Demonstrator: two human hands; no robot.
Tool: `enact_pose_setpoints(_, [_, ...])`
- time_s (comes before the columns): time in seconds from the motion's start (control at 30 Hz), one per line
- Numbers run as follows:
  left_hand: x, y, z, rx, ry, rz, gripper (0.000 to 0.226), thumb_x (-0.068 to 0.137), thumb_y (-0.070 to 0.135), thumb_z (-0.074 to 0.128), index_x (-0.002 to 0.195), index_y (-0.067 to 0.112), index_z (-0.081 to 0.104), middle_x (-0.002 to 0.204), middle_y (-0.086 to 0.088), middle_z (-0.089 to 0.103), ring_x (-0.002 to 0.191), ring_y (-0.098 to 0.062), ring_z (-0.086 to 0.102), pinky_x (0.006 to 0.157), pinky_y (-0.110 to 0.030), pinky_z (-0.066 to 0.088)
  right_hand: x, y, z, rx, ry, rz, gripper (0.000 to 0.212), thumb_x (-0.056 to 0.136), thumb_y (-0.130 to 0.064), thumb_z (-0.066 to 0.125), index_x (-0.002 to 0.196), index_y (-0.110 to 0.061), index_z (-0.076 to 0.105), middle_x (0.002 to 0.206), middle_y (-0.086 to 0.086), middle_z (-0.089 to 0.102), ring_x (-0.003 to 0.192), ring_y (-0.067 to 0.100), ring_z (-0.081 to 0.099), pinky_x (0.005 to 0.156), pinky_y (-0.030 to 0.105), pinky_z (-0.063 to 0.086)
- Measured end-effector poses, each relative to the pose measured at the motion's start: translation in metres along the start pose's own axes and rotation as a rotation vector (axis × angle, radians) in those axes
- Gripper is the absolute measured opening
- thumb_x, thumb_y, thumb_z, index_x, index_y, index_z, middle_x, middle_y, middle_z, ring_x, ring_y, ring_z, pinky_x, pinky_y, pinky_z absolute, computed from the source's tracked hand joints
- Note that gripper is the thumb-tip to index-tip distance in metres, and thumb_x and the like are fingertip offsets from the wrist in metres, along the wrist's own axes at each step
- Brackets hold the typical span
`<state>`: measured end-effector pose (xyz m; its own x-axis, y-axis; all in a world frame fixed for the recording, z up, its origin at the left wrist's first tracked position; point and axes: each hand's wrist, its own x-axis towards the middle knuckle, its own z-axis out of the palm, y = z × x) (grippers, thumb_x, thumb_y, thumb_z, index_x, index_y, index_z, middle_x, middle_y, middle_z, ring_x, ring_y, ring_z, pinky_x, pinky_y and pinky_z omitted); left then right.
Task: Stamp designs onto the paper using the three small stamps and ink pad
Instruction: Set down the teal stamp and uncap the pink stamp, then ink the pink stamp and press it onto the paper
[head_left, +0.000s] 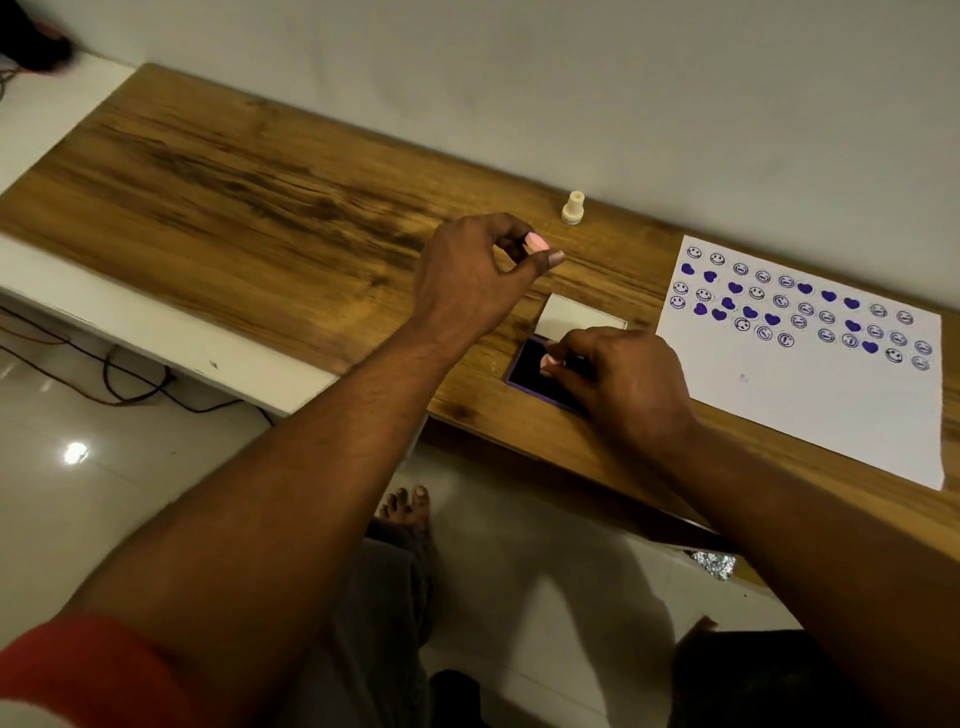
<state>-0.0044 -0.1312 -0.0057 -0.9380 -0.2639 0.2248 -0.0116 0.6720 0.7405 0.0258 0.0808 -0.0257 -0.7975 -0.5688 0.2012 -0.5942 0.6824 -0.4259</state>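
Nearest the camera, the right hand (623, 379) rested over the open ink pad (535, 371), its fingers bent down onto the dark inking surface; a pale object showed at the fingertips, possibly a stamp being inked, but the hand covered it and whether the fingers gripped anything could not be told. The pad's white lid (579, 314) lay hinged back just beyond it. To the right, the paper (810, 405) lay flat on the wooden table (249, 208) and carried several uneven rows of purple smiley faces and solid hearts across its upper part; the lower part was blank. Stamping was therefore judged well advanced, with room left for more rows. Farther out, the left hand (472, 275) was raised above the table with thumb and forefinger pinched on a pink stamp (535, 242). Farthest, a cream stamp (573, 208) stood upright near the wall, apart from both hands.
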Motion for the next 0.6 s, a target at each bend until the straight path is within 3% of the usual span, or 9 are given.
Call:
enact_pose_setpoints(0.43, [-0.001, 0.006, 0.010, 0.009, -0.021, 0.051, 0.037, 0.083, 0.069, 0.073, 0.100, 0.037, 0.079, 0.087, 0.018, 0.075, 0.061, 0.021, 0.053, 0.058, -0.019, 0.038, 0.001, 0.002, -0.002, -0.014, -0.007, -0.014, 0.023, 0.100, -0.035, 0.071, 0.120, -0.024, 0.077, 0.109, -0.001, 0.081, 0.094, 0.020, 0.076, 0.078, 0.036, 0.062])
enact_pose_setpoints(0.6, [0.001, 0.017, 0.015, 0.014, 0.000, 0.056, 0.036, 0.083, 0.070, 0.071, 0.099, 0.039, 0.078, 0.088, 0.019, 0.075, 0.060, 0.021, 0.052, 0.056, -0.019, 0.037, 0.000, 0.013, -0.028, 0.281, 0.137, 0.169, 0.023, 0.094, -0.038, 0.078, 0.115, -0.028, 0.080, 0.105, -0.015, 0.079, 0.088, 0.001, 0.072, 0.075, 0.013, 0.053])
